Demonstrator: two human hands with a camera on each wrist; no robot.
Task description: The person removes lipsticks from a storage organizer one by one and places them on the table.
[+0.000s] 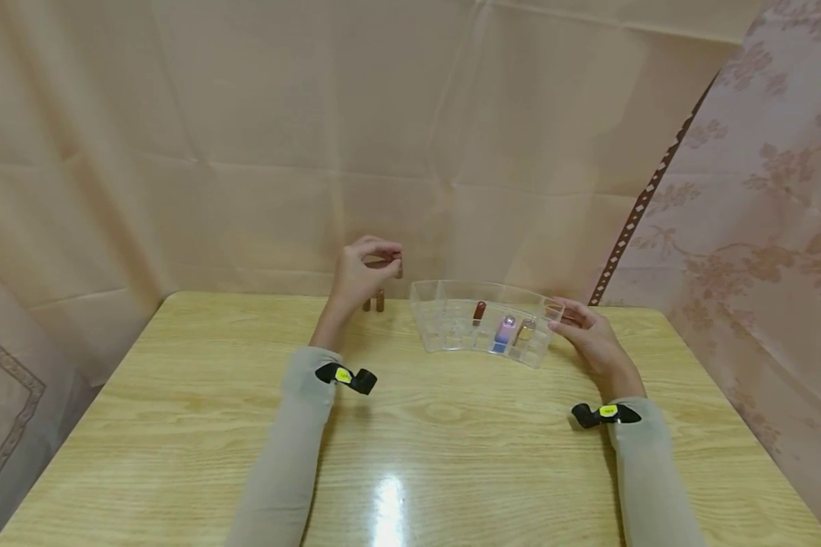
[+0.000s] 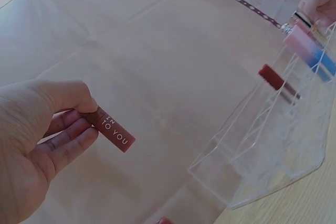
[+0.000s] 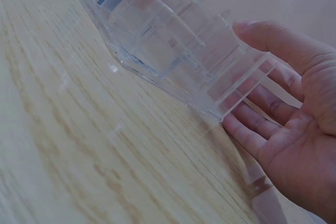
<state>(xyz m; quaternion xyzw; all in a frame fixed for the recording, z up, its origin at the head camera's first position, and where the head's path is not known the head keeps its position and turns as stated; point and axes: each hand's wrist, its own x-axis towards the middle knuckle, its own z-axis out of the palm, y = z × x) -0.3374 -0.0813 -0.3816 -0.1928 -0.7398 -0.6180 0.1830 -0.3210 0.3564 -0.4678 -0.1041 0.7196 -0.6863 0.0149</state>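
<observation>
In the head view my left hand point(image 1: 359, 275) is raised above the table's far edge, pinching a brown-red lip tube between thumb and fingers. The left wrist view shows white "INTO YOU" lettering on this lip tube point(image 2: 116, 135). To its right stands a clear acrylic organizer point(image 1: 445, 290) with several compartments. It holds a dark red tube point(image 1: 479, 313), a pink-and-blue tube point(image 1: 505, 331) and a gold-toned one point(image 1: 526, 329). My right hand point(image 1: 591, 340) grips the organizer's right end, thumb at the near side and fingers behind the end wall.
Two brown-red tubes point(image 1: 380, 301) stand near the table's back edge, just beside my left wrist and partly hidden by it. A wooden table point(image 1: 451, 456) lies below. Beige cloth point(image 1: 280, 152) hangs behind, and floral fabric point(image 1: 759, 251) hangs at the right.
</observation>
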